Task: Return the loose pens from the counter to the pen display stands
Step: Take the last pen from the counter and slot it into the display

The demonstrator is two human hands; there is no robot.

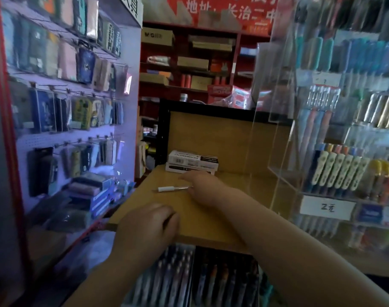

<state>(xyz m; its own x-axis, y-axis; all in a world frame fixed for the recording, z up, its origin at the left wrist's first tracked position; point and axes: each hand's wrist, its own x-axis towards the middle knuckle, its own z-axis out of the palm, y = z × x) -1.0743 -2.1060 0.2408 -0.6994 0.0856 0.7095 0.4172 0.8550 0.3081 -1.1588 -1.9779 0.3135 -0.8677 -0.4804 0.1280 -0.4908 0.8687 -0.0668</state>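
Note:
A white pen point(169, 188) lies flat on the wooden counter point(211, 218), pointing left. My right hand point(203, 187) reaches over the counter, and its thumb and fingers are spread around the pen's right end, touching it. My left hand point(148, 223) rests palm down at the counter's front edge with its fingers curled. What is under it is hidden. A clear acrylic pen display stand point(335, 171), filled with coloured pens, rises at the right of the counter.
Two stacked white pen boxes point(192, 162) sit at the back of the counter. Below the front edge are racks of pens point(182, 280). A pegboard wall of pencil cases point(62, 85) stands at the left, and red shelves point(189, 63) are behind.

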